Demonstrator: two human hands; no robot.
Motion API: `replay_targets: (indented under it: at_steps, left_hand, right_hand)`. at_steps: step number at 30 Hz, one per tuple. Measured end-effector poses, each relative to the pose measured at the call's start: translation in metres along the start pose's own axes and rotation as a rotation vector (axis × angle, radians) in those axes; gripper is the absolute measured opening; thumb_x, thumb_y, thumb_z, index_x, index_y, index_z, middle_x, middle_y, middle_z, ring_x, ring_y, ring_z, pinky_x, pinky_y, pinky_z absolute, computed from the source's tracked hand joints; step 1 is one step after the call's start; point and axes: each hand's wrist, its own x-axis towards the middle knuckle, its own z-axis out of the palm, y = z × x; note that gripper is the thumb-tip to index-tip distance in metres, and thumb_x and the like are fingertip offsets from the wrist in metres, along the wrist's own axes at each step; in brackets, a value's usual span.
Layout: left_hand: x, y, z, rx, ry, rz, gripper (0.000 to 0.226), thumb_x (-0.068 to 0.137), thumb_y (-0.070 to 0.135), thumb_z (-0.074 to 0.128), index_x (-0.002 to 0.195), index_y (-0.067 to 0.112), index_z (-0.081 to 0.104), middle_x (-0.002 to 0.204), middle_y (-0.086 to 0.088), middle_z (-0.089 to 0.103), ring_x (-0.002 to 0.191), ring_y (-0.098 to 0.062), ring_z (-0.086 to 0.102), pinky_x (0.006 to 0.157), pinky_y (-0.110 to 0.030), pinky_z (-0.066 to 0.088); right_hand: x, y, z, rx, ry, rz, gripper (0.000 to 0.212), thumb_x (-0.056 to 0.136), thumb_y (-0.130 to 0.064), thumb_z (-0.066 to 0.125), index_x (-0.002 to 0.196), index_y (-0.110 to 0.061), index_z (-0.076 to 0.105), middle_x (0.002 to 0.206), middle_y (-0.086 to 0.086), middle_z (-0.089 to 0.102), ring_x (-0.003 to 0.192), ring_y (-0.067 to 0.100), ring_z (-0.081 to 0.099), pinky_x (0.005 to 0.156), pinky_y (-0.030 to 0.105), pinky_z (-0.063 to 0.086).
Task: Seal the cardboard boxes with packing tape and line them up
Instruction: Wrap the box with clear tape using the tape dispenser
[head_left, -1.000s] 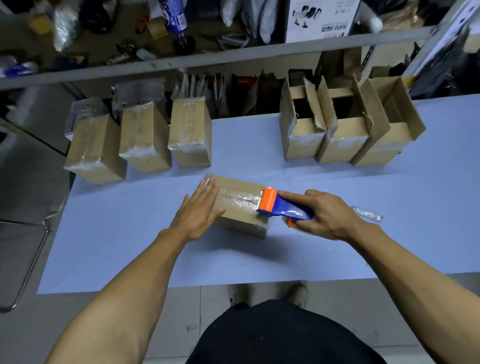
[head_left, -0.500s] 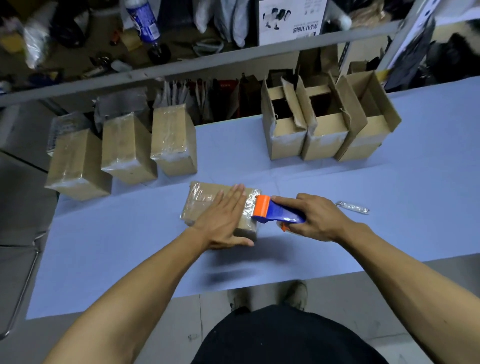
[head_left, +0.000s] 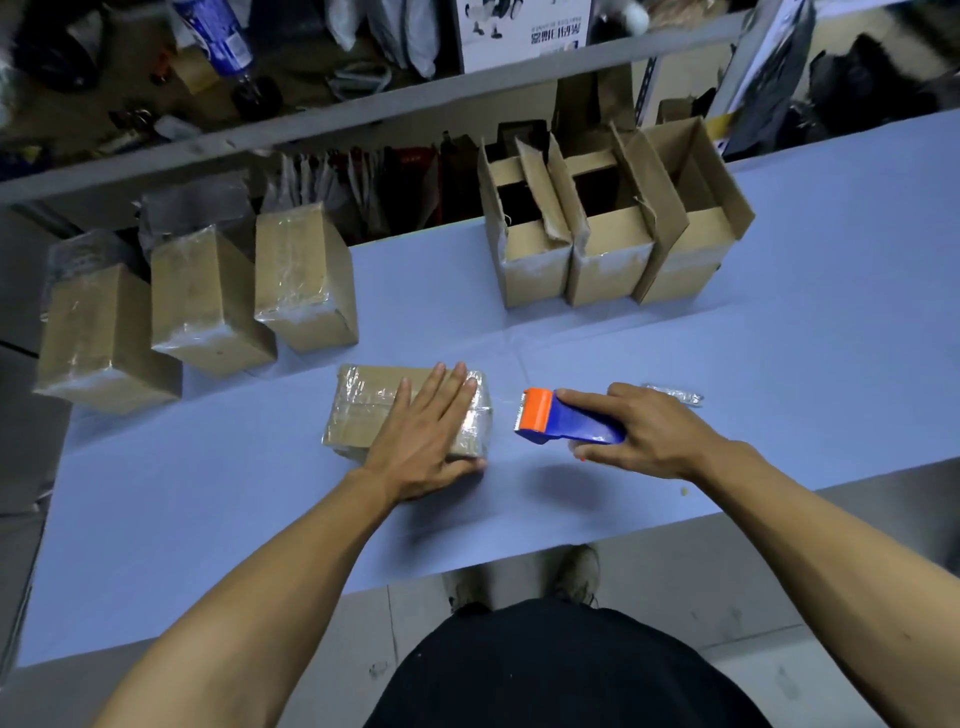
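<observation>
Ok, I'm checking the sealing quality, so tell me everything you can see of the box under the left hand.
The box is brown cardboard, closed and lying flat on the blue table, in front of the three sealed boxes at the left. Shiny, wrinkled clear tape covers its top and wraps over its right end. The left hand presses flat on its top, fingers straight, thumb along the near edge. The tape dispenser, held by the right hand, is clear of it to the right.

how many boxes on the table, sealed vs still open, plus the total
Sealed boxes: 4 — three lined up at back left, one under the left hand at.
Open boxes: 3 — at back right.
Total: 7
</observation>
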Motion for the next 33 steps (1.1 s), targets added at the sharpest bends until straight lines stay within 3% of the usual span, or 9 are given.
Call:
replay_targets:
  at_steps: [3, 6, 12, 17, 21, 25, 29, 31, 33]
  left_hand:
    - [0.001, 0.004, 0.002, -0.020, 0.010, -0.023, 0.102, 0.084, 0.074, 0.045, 0.158, 0.016, 0.007, 0.164, 0.000, -0.006, 0.151, -0.023, -0.006, 0.117, -0.058, 0.006]
    - [-0.001, 0.011, 0.005, -0.029, 0.048, -0.046, 0.099, 0.084, 0.072, 0.044, 0.158, 0.015, 0.012, 0.165, -0.001, 0.000, 0.152, -0.024, -0.001, 0.117, -0.059, 0.008]
    - [0.000, 0.014, 0.005, -0.069, 0.031, -0.064, 0.096, 0.087, 0.067, 0.046, 0.158, 0.017, 0.004, 0.162, 0.005, -0.011, 0.152, -0.022, -0.007, 0.118, -0.058, 0.003]
    - [-0.001, 0.016, 0.001, -0.055, 0.015, -0.083, 0.095, 0.089, 0.065, 0.045, 0.157, 0.016, 0.000, 0.165, 0.001, -0.007, 0.152, -0.024, -0.009, 0.118, -0.058, 0.003]
    - [-0.005, 0.033, 0.003, -0.049, 0.031, -0.158, 0.095, 0.088, 0.065, 0.042, 0.157, 0.012, 0.004, 0.166, -0.003, -0.004, 0.152, -0.027, -0.003, 0.117, -0.058, 0.011]
    - [-0.010, 0.024, -0.008, -0.023, -0.043, -0.175, 0.108, 0.077, 0.085, 0.027, 0.158, 0.016, 0.005, 0.166, -0.007, -0.005, 0.151, -0.029, 0.005, 0.112, -0.051, 0.020]
    - [-0.008, -0.007, -0.031, -0.005, -0.089, -0.134, 0.102, 0.070, 0.085, 0.007, 0.156, 0.029, 0.015, 0.156, -0.005, 0.033, 0.130, -0.032, 0.034, 0.101, -0.042, 0.033]
    - [-0.015, -0.007, -0.029, -0.116, -0.071, -0.263, 0.094, 0.076, 0.086, 0.020, 0.151, 0.030, 0.025, 0.138, -0.006, 0.048, 0.120, -0.033, 0.041, 0.095, -0.041, 0.040]
    - [-0.019, 0.002, -0.024, -0.337, -0.040, -0.500, 0.078, 0.080, 0.083, 0.039, 0.136, 0.029, 0.038, 0.126, -0.007, 0.049, 0.116, -0.036, 0.048, 0.088, -0.042, 0.044]
  right_hand:
    - [0.009, -0.018, -0.003, -0.184, -0.023, 0.017, 0.066, 0.087, -0.071, 0.050, 0.147, -0.051, 0.032, 0.095, -0.004, 0.050, 0.080, 0.019, 0.053, 0.064, 0.031, 0.034]
    - [0.029, -0.057, 0.006, -0.316, -0.007, 0.006, 0.057, 0.089, -0.061, 0.052, 0.143, -0.047, 0.039, 0.101, 0.005, 0.056, 0.088, 0.029, 0.062, 0.064, 0.031, 0.032]
    - [0.062, -0.112, -0.007, -0.514, -0.038, 0.105, 0.027, 0.083, -0.033, 0.060, 0.108, -0.027, 0.065, 0.091, 0.003, 0.061, 0.074, 0.026, 0.051, 0.060, 0.029, 0.028]
    - [0.071, -0.131, -0.013, -0.554, -0.050, 0.142, 0.003, 0.088, -0.025, 0.060, 0.090, -0.025, 0.058, 0.103, 0.002, 0.067, 0.095, 0.024, 0.065, 0.067, 0.028, 0.032]
    - [0.061, -0.125, 0.022, -0.510, -0.039, 0.185, 0.024, 0.095, -0.018, 0.050, 0.114, -0.022, 0.064, 0.114, 0.007, 0.063, 0.104, 0.028, 0.064, 0.073, 0.032, 0.039]
    - [0.048, -0.105, 0.040, -0.385, -0.019, 0.229, 0.032, 0.090, -0.034, 0.058, 0.122, -0.028, 0.057, 0.110, 0.009, 0.059, 0.097, 0.032, 0.063, 0.068, 0.033, 0.034]
    - [0.047, -0.085, 0.026, -0.211, 0.094, 0.260, 0.051, 0.086, -0.052, 0.061, 0.134, -0.037, 0.049, 0.107, 0.009, 0.058, 0.094, 0.033, 0.062, 0.069, 0.033, 0.039]
    - [0.048, -0.084, 0.020, -0.078, 0.155, 0.278, 0.056, 0.086, -0.057, 0.060, 0.138, -0.042, 0.047, 0.106, 0.006, 0.060, 0.096, 0.030, 0.061, 0.070, 0.032, 0.040]
    - [0.047, -0.083, 0.017, 0.038, 0.218, 0.291, 0.061, 0.086, -0.058, 0.061, 0.142, -0.045, 0.043, 0.106, 0.003, 0.062, 0.100, 0.026, 0.059, 0.071, 0.031, 0.040]
